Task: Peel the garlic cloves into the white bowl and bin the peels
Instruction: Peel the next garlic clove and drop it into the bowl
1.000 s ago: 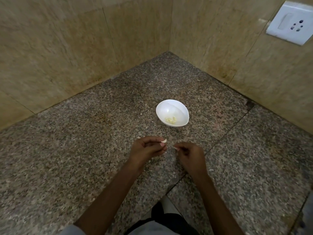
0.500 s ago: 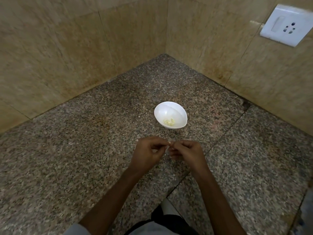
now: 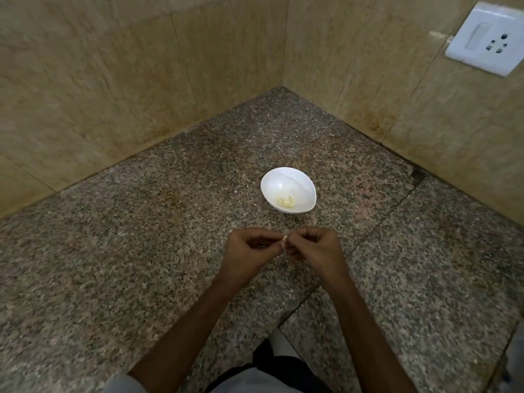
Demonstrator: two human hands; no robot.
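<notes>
Whereas the hands were apart a second ago, the garlic clove point(image 3: 284, 239) is now pinched by both left hand point(image 3: 249, 249) and right hand point(image 3: 314, 246) above the counter point(image 3: 141, 251), near the white bowl point(image 3: 286, 177) holding peeled cloves point(image 3: 286, 201). Judgement: peeling has resumed; binning remains.

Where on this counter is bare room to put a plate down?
The granite counter is bare left of the white bowl, to the tiled wall, and right of the bowl, toward the wall with the socket. It is tight between the bowl and the left hand and right hand, which pinch a garlic clove.
</notes>
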